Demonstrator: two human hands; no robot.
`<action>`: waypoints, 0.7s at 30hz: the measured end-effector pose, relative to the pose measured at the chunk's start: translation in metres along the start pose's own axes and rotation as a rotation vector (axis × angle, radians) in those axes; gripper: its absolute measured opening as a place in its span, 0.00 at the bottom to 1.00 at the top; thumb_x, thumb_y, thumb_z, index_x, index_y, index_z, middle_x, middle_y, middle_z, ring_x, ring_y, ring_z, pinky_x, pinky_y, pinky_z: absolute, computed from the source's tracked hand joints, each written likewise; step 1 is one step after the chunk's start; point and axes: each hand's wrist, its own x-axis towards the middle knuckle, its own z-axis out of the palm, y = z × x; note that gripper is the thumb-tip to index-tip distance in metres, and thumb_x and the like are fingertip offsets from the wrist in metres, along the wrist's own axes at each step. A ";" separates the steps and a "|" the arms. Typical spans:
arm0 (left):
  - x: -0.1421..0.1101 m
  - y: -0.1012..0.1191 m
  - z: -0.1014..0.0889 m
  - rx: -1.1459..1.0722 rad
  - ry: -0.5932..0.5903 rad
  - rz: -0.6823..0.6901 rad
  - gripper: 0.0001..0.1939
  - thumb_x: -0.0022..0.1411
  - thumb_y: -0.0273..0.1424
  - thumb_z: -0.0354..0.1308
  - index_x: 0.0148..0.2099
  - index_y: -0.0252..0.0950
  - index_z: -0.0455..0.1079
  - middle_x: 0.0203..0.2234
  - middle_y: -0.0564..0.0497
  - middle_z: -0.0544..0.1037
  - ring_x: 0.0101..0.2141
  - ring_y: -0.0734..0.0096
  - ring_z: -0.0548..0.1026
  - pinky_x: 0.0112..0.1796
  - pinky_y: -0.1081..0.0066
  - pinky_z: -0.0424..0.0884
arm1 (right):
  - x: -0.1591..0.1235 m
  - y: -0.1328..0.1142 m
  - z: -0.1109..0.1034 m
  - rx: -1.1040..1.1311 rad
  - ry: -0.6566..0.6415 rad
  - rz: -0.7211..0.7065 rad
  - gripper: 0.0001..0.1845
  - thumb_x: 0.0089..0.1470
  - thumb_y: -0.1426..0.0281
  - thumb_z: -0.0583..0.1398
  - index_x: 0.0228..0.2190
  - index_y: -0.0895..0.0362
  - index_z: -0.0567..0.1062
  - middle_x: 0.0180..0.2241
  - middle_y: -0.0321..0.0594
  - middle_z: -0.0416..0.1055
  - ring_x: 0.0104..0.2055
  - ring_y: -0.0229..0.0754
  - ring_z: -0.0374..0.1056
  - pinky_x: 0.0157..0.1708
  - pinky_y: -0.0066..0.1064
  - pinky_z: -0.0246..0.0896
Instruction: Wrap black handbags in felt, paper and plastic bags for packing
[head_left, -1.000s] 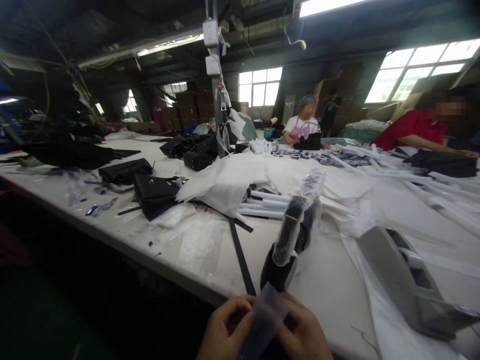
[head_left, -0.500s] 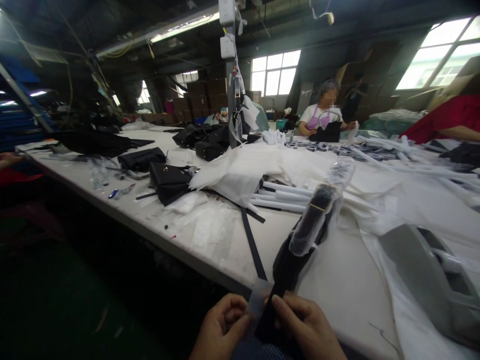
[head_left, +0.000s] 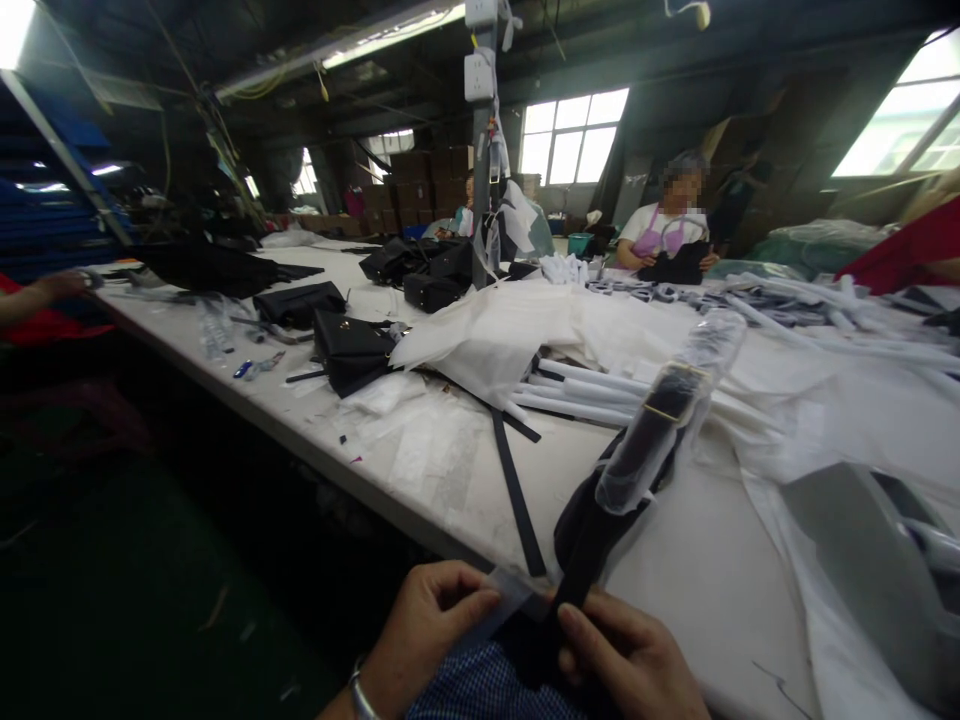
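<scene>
Near the table's front edge, my right hand (head_left: 626, 640) is closed round the lower end of a black strap (head_left: 592, 545). The strap runs up and away; its far part has a gold buckle (head_left: 677, 392) and is covered in clear plastic wrap (head_left: 637, 445). A dark rounded piece lies behind it. My left hand (head_left: 431, 620), wearing a bracelet, pinches a small translucent plastic strip (head_left: 504, 598) just left of the strap's end. Another flat black strap (head_left: 516, 495) lies on the table beyond my hands.
Black bags (head_left: 351, 350) and white sheets (head_left: 480, 330) cover the table's middle. White-wrapped rods (head_left: 589, 390) stick out below the sheets. A grey tape dispenser (head_left: 862, 560) stands at right. A co-worker (head_left: 667, 235) handles black material across the table; another person's arm (head_left: 45, 295) shows at far left.
My left hand has moved left and slightly up, drawing the plastic strip out from the strap. My right hand keeps its hold. The view has shifted a little left.
</scene>
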 end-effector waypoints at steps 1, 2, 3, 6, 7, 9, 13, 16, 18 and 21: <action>-0.004 -0.003 -0.003 -0.008 0.006 -0.021 0.20 0.53 0.46 0.68 0.34 0.32 0.80 0.29 0.45 0.83 0.31 0.62 0.78 0.34 0.69 0.71 | -0.001 0.000 0.002 0.025 0.016 0.028 0.26 0.47 0.45 0.65 0.32 0.56 0.83 0.18 0.36 0.71 0.23 0.39 0.68 0.27 0.27 0.65; -0.008 -0.005 -0.006 -0.016 0.010 -0.043 0.20 0.52 0.46 0.69 0.34 0.32 0.80 0.28 0.45 0.82 0.30 0.63 0.78 0.34 0.69 0.70 | -0.002 -0.001 0.004 0.045 0.033 0.047 0.27 0.46 0.45 0.65 0.32 0.57 0.83 0.18 0.36 0.72 0.23 0.40 0.69 0.28 0.27 0.66; -0.012 -0.007 -0.008 -0.025 0.008 -0.064 0.20 0.52 0.46 0.69 0.34 0.31 0.80 0.28 0.45 0.82 0.30 0.64 0.77 0.34 0.69 0.70 | -0.003 -0.002 0.006 0.058 0.050 0.058 0.28 0.46 0.44 0.65 0.32 0.57 0.83 0.19 0.37 0.73 0.24 0.41 0.70 0.28 0.28 0.66; -0.023 -0.011 -0.009 -0.047 -0.007 -0.113 0.20 0.52 0.45 0.70 0.35 0.32 0.80 0.30 0.45 0.82 0.32 0.63 0.78 0.35 0.69 0.71 | -0.004 -0.005 0.013 0.037 0.102 0.029 0.26 0.47 0.44 0.65 0.26 0.56 0.81 0.19 0.37 0.73 0.24 0.41 0.70 0.28 0.27 0.67; -0.026 -0.012 -0.009 -0.051 -0.011 -0.124 0.19 0.52 0.45 0.70 0.35 0.32 0.80 0.30 0.45 0.83 0.32 0.62 0.78 0.36 0.68 0.71 | -0.005 -0.006 0.016 0.019 0.123 0.008 0.26 0.47 0.45 0.64 0.22 0.56 0.80 0.19 0.37 0.73 0.24 0.40 0.70 0.29 0.26 0.67; -0.030 -0.015 -0.009 -0.061 -0.019 -0.135 0.19 0.52 0.44 0.70 0.36 0.32 0.80 0.31 0.45 0.83 0.33 0.62 0.78 0.36 0.68 0.71 | -0.005 -0.007 0.020 -0.002 0.173 -0.023 0.25 0.48 0.46 0.65 0.18 0.55 0.77 0.18 0.37 0.72 0.24 0.40 0.69 0.28 0.25 0.66; -0.035 -0.020 -0.012 -0.083 -0.026 -0.128 0.18 0.53 0.43 0.70 0.36 0.32 0.81 0.31 0.44 0.83 0.33 0.62 0.79 0.37 0.68 0.72 | -0.006 -0.006 0.026 0.013 0.239 -0.043 0.22 0.48 0.49 0.66 0.22 0.55 0.79 0.18 0.36 0.72 0.23 0.39 0.69 0.26 0.24 0.64; -0.036 -0.022 -0.014 -0.078 -0.036 -0.128 0.17 0.53 0.42 0.70 0.36 0.32 0.81 0.32 0.42 0.83 0.34 0.60 0.79 0.38 0.67 0.72 | -0.005 -0.004 0.029 0.004 0.252 -0.054 0.21 0.49 0.50 0.66 0.22 0.55 0.79 0.19 0.36 0.72 0.24 0.39 0.69 0.28 0.25 0.65; -0.037 -0.022 -0.014 -0.082 -0.052 -0.129 0.17 0.53 0.42 0.70 0.36 0.32 0.81 0.32 0.42 0.83 0.34 0.59 0.79 0.38 0.66 0.72 | -0.004 -0.003 0.030 -0.005 0.257 -0.059 0.21 0.50 0.50 0.65 0.23 0.56 0.79 0.19 0.36 0.72 0.24 0.40 0.70 0.28 0.25 0.65; -0.038 -0.021 -0.013 -0.083 -0.071 -0.120 0.17 0.53 0.42 0.70 0.37 0.32 0.81 0.33 0.42 0.83 0.35 0.59 0.80 0.39 0.66 0.72 | -0.004 -0.003 0.031 -0.010 0.253 -0.059 0.21 0.50 0.51 0.65 0.22 0.56 0.79 0.19 0.36 0.72 0.24 0.40 0.69 0.28 0.25 0.64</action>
